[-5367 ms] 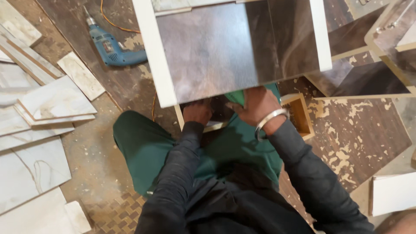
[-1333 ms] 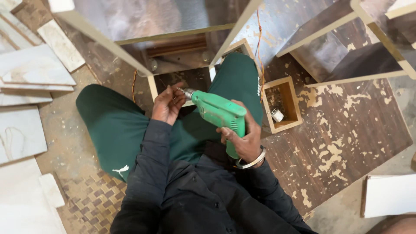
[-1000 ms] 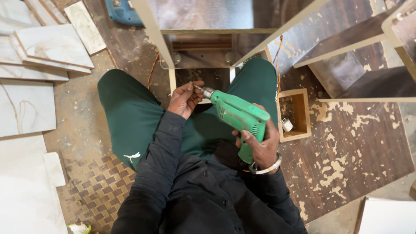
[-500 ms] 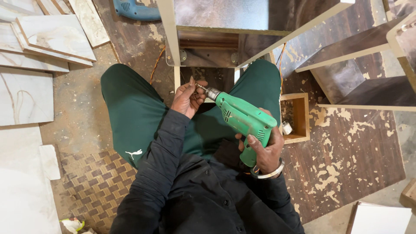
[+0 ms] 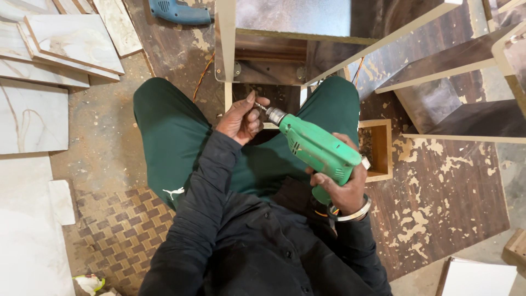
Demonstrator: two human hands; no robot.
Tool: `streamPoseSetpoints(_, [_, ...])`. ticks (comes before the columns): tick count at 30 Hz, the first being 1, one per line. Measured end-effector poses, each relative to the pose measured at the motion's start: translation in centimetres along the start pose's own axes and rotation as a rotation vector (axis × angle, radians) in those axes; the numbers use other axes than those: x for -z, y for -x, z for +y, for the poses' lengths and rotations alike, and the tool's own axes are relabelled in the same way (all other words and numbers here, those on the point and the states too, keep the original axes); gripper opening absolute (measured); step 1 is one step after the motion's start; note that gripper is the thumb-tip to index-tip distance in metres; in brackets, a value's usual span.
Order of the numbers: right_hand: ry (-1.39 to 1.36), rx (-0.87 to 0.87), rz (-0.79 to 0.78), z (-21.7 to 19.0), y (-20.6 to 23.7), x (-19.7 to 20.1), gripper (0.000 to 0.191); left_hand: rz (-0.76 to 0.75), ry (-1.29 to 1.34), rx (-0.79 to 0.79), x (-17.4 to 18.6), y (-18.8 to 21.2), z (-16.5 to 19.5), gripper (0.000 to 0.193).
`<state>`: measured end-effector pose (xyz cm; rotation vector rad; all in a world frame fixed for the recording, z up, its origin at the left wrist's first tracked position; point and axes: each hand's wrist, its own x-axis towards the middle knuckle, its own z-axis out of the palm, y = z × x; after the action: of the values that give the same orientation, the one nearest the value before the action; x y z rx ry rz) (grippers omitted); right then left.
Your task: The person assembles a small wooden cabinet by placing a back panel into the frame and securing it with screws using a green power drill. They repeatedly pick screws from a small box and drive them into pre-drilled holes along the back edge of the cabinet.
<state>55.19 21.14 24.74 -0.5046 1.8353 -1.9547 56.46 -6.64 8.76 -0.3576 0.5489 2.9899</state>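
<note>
The right hand [image 5: 342, 189] was closed around the grip of a green drill [image 5: 318, 148], held over the lap with its nose pointing up and to the left. A metal bangle [image 5: 350, 211] sat on that wrist. The left hand [image 5: 240, 118] was raised in front of the drill's nose, its fingers [image 5: 253, 104] curled and pinched at the bit [image 5: 261, 107] just ahead of the chuck [image 5: 275, 115], the thumb pointing up. Both forearms, in dark sleeves, were bent inward from the body.

The bit was thin and mostly covered by the fingers, so its tip and kind could not be made out. The drill's grip was hidden inside the right hand. A blue drill [image 5: 178, 11] lay on the floor at the top edge, partly cut off. The cabinet [image 5: 285, 49] in front of the knees ran out of view at the top, and a small wooden box [image 5: 377, 148] sat beside the right knee, its inside too dim to read.

Compared with half a second before, the drill sat in nearly the same place over the lap, with the left hand at its nose as before; the view had shifted slightly. Some five seconds earlier neither hand held the drill; both were at the lower edge of a panel.
</note>
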Motion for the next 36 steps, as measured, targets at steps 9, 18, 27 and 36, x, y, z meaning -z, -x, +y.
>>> streamPoseSetpoints(9, [0.131,0.020,0.119,-1.0,-4.6,-3.1,0.067,0.160,-0.021,-0.104,0.7,-3.2,-1.2,0.026])
streamPoseSetpoints(18, [0.000,0.036,0.109,0.5,-14.3,-5.4,0.032,0.441,-1.229,-0.600,5.4,-1.0,7.5,0.026])
streamPoseSetpoints(27, [0.079,0.100,0.051,4.9,-22.9,-6.3,0.017,0.335,-1.335,-0.777,1.2,-11.4,13.1,0.059])
streamPoseSetpoints(36, [0.171,-0.034,0.072,7.0,-25.3,-5.7,0.019,0.391,-1.283,-0.541,0.9,-11.0,12.8,0.071])
